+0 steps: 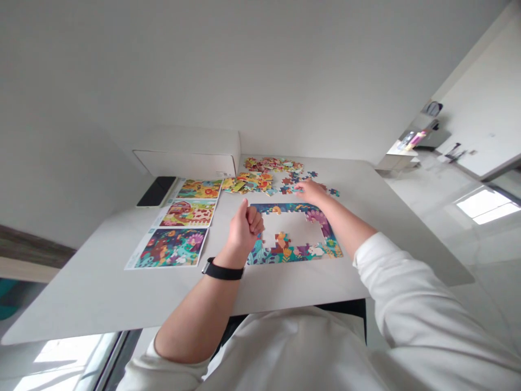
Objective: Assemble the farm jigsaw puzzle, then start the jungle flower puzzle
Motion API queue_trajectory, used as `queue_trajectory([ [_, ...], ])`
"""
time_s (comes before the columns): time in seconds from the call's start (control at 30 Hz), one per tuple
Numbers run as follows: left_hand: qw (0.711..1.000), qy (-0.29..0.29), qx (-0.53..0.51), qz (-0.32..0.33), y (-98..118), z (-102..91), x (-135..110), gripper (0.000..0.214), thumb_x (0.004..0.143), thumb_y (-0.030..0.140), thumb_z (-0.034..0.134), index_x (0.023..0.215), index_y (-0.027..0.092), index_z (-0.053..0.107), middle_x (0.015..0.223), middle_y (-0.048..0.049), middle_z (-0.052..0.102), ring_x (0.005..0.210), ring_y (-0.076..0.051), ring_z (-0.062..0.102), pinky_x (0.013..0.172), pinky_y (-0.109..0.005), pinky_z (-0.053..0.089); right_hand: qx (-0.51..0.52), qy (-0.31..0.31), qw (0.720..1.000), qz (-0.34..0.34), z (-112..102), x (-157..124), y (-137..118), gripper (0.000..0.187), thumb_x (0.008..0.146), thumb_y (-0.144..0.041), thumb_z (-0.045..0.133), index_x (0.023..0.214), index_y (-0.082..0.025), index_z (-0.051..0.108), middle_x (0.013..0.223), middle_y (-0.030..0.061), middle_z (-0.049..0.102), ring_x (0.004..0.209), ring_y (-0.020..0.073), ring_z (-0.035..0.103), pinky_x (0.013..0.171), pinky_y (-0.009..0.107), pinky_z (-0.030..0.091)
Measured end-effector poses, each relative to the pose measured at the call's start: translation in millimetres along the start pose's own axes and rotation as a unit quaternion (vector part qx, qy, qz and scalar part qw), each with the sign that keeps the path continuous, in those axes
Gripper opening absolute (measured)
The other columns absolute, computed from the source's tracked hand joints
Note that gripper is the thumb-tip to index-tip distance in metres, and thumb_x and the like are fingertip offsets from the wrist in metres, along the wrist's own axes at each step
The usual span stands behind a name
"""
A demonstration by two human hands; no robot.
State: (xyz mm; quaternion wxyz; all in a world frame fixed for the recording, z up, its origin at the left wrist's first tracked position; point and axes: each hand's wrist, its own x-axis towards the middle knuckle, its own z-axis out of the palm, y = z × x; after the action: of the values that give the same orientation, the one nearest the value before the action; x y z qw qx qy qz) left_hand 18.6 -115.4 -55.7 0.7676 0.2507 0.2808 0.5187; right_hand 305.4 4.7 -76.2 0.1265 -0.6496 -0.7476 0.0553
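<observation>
A partly assembled jigsaw puzzle [334,244] lies on the table, its dark, colourful border joined around an open middle. Inside the lower left of that gap, a few orange and brown pieces are joined to the border. My left hand [243,228] is closed in a loose fist with the thumb up, over the puzzle's left edge; nothing shows in it. Beyond the top edge, my right hand [310,191] reaches into loose dark puzzle pieces [291,179]. Its fingers are bent together, with the tips at a blue piece; the hand partly hides the pieces beneath.
Three printed reference pictures [169,248] lie in a column at left, with a black phone [157,191] behind them. A white box [185,161] stands against the wall. Yellow pieces [248,183] and red-toned pieces [272,164] form piles at the back of the white table [391,217].
</observation>
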Motion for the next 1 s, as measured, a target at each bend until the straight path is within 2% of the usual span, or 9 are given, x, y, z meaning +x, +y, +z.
queue_trajectory([
  [0.17,1.0,-0.002,-0.004,0.007,4.2,-2.3,0.2,0.067,0.108,0.054,0.052,0.054,0.022,0.028,0.042,0.0044,0.024,0.038,-0.01,0.025,0.04,-0.025,0.021,-0.045,-0.056,0.997,0.028,15.2,42.2,-18.8,0.036,0.09,-0.032,0.082,0.126,-0.027,0.08,0.133,0.0113,0.075,0.119,0.028,0.071,0.101,0.036,0.054],
  [0.3,1.0,-0.006,0.002,0.012,6.3,-3.0,-0.1,0.066,0.107,0.059,0.053,0.057,0.021,0.032,0.045,0.0048,0.024,0.04,-0.01,0.024,0.042,-0.024,0.022,-0.046,-0.079,0.995,0.035,20.0,55.3,-20.8,0.032,0.08,-0.027,0.09,0.111,-0.027,0.084,0.12,0.01,0.079,0.108,0.0284,0.073,0.094,0.035,0.055],
  [0.4,1.0,-0.009,0.014,0.017,6.3,-2.2,0.1,0.066,0.105,0.065,0.054,0.059,0.021,0.037,0.047,0.0055,0.023,0.041,-0.01,0.025,0.043,-0.024,0.022,-0.04,-0.073,0.996,0.027,20.3,58.1,-17.5,0.029,0.077,-0.028,0.092,0.104,-0.027,0.084,0.117,0.0092,0.079,0.103,0.0274,0.074,0.09,0.035,0.055],
  [0.53,1.0,-0.014,0.015,0.022,4.5,-1.0,0.8,0.065,0.104,0.067,0.054,0.06,0.021,0.041,0.048,0.0058,0.024,0.042,-0.01,0.025,0.043,-0.024,0.023,-0.03,-0.053,0.998,0.022,21.0,59.1,-13.1,0.038,0.073,-0.028,0.094,0.109,-0.026,0.082,0.118,0.0089,0.079,0.103,0.0261,0.073,0.091,0.034,0.055],
  [0.7,1.0,-0.009,0.019,0.021,4.2,-1.8,2.3,0.062,0.105,0.065,0.053,0.062,0.021,0.045,0.049,0.0053,0.028,0.043,-0.009,0.025,0.043,-0.023,0.022,-0.01,-0.072,0.997,0.019,20.0,58.7,-10.5,0.023,0.073,-0.03,0.094,0.094,-0.027,0.083,0.106,0.0056,0.081,0.098,0.0253,0.073,0.09,0.033,0.054],
  [0.87,0.999,0.002,0.018,0.027,7.3,-3.9,2.6,0.058,0.107,0.06,0.051,0.065,0.02,0.048,0.051,0.0048,0.03,0.044,-0.01,0.027,0.044,-0.023,0.023,0.001,-0.067,0.997,0.032,18.9,58.1,-7.2,0.035,0.072,-0.03,0.095,0.104,-0.026,0.082,0.115,0.007,0.079,0.099,0.0246,0.073,0.089,0.032,0.054],
  [1.0,0.999,0.014,0.029,0.031,8.5,-3.7,1.3,0.058,0.106,0.061,0.053,0.065,0.02,0.049,0.053,0.0047,0.031,0.045,-0.01,0.029,0.044,-0.023,0.024,0.016,-0.06,0.997,0.033,18.6,57.1,-2.5,0.034,0.07,-0.032,0.096,0.1,-0.026,0.082,0.113,0.0058,0.078,0.096,0.0232,0.072,0.087,0.031,0.053],
])
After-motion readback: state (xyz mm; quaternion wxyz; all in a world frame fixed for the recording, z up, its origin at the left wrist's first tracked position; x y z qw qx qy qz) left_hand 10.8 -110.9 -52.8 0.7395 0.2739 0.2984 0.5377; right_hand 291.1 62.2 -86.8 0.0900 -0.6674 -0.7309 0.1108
